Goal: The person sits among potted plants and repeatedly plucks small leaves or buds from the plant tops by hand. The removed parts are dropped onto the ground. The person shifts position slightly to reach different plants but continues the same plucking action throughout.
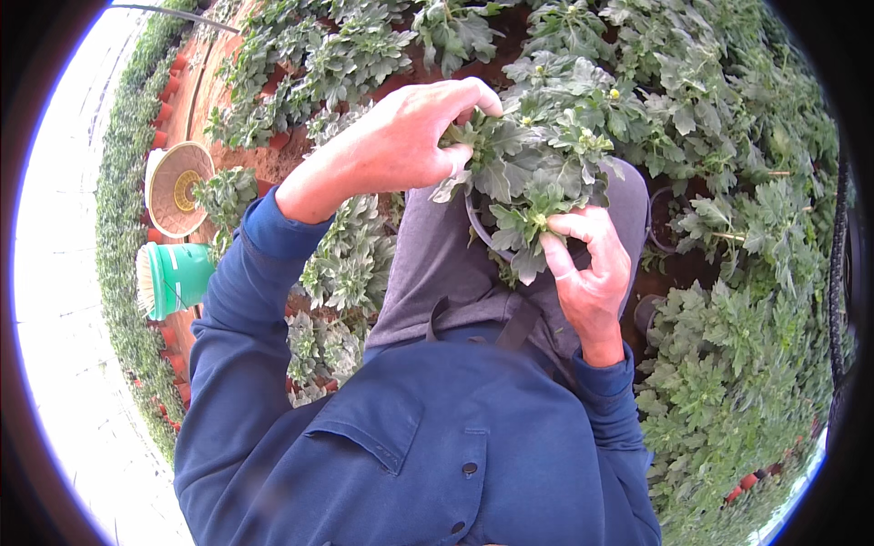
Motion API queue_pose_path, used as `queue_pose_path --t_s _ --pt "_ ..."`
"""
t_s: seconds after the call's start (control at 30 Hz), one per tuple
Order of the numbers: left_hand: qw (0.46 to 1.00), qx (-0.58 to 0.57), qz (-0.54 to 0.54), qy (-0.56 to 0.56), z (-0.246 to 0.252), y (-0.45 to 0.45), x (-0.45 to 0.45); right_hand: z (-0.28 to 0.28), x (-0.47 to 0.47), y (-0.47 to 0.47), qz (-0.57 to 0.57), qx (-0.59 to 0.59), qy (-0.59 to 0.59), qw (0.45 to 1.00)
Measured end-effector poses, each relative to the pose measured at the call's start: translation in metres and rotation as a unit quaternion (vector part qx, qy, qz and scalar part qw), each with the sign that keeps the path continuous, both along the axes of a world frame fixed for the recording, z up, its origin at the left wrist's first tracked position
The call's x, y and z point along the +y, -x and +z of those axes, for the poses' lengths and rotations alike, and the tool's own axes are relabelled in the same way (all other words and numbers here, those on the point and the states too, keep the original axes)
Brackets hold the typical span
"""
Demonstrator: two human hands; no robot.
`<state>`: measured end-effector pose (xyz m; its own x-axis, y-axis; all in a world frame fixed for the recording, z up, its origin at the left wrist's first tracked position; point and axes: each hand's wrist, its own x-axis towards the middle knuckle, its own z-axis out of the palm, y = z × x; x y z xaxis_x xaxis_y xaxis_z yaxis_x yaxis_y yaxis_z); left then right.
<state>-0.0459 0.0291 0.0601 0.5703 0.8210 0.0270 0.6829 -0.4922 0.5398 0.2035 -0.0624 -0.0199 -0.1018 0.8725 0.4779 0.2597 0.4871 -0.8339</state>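
Note:
A leafy potted chrysanthemum [509,170] with small green buds stands before my knees. The grey rim of its pot [481,222] shows at the left, and leaves cover most of the rest. From the upper left, my left hand [403,133] curls its thumb and fingers around a leafy shoot [486,140]. Some of those fingertips are hidden among leaves. My right hand [594,266], at the lower right of the plant, pinches the tip of another shoot [539,220] between thumb and forefinger. Pale bands circle a digit on each hand.
Dense chrysanthemum foliage [717,355] fills the right side. More potted plants [351,256] stand at the left, close to my sleeve. Beyond them are a green bucket [184,273] holding thin pale sticks, a round woven basket [171,188], and a row of red pots [164,112].

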Motion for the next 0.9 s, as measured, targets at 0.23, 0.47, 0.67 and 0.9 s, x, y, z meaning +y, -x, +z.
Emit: queue_pose_path --t_s 0.23,0.47,0.67,0.9 --pt "0.998 -0.043 -0.034 -0.021 -0.003 -0.003 0.004 0.000 0.000 0.001 -0.001 -0.005 -0.007 1.000" --pt "0.996 0.009 -0.017 0.084 0.006 0.001 0.005 0.000 0.000 0.001 0.004 0.002 -0.006 1.000" --pt "0.996 -0.064 0.015 0.067 -0.005 -0.003 -0.003 0.000 -0.001 -0.001 -0.002 -0.001 -0.011 1.000" --pt "0.982 -0.104 0.037 0.156 -0.008 0.003 -0.005 -0.002 -0.002 -0.002 -0.007 0.012 -0.008 1.000"
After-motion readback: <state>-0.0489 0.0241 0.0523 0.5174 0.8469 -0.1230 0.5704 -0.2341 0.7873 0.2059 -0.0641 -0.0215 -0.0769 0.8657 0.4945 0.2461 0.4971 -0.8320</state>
